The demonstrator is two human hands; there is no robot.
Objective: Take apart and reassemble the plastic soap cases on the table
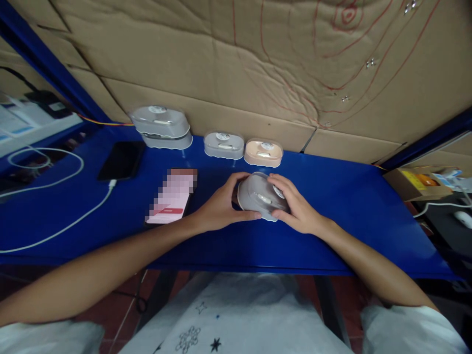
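A grey oval container with a clear lid (258, 192) is between my two hands, over the middle of the blue table. My left hand (224, 204) grips its left side, thumb along the near edge. On the right side and lid rest the fingers of my right hand (297, 209), curled round it. Behind stand a small grey container (223, 146) and a peach one (263, 153), side by side against the cardboard. Two more grey containers (162, 128) are stacked farther left. Each visible lid carries a round white sticker.
A lit phone (173, 196) lies left of my left hand, and a dark phone (121, 161) with a white cable is farther left. Cardboard (206, 98) walls off the back of the blue table (354, 216). An open carton (409, 184) is at the far right.
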